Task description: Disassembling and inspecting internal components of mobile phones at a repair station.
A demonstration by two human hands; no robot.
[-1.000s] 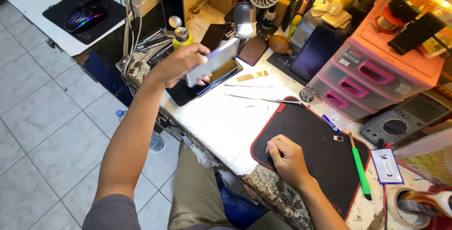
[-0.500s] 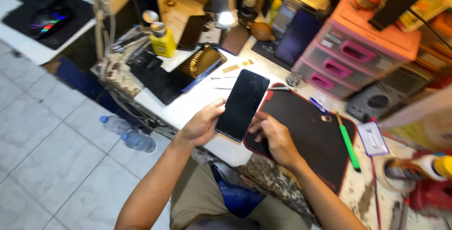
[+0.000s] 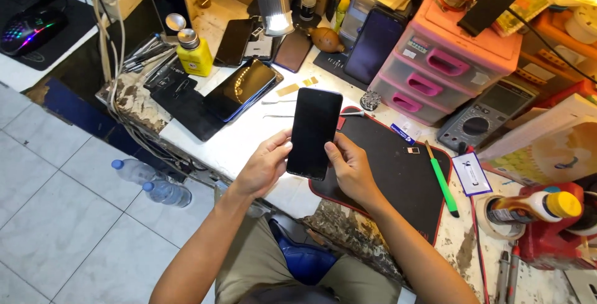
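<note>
Workbench: white, worn top crowded with phones and tools, pale tiled floor below it on my left
Phone in hand: black phone, dark screen facing up at me, long side running away from me, held above the near edge of the bench where the white top meets the black mat
My left hand: left hand grips the phone's left edge near its lower end, thumb on the front edge, fingers curled behind
My right hand: right hand grips the right edge at the same height, thumb lying on the glass near the lower corner, fingers tucked under the back
Between the hands: the phone's lower half sits pinched between both hands; the upper half sticks out free beyond my fingers
Mat: red-edged, partly under my right hand and wrist, a green pen-like tool lying on its right side
Other phones: one dark phone lies flat to the left of the held one, well apart from it; more lean further back
Bottle: small yellow bottle with a metal top stands behind that flat phone
Drawers: pink plastic drawer unit stands beyond the mat, a grey meter beside it
Floor: two clear water bottles with blue caps lie by the bench leg
</note>
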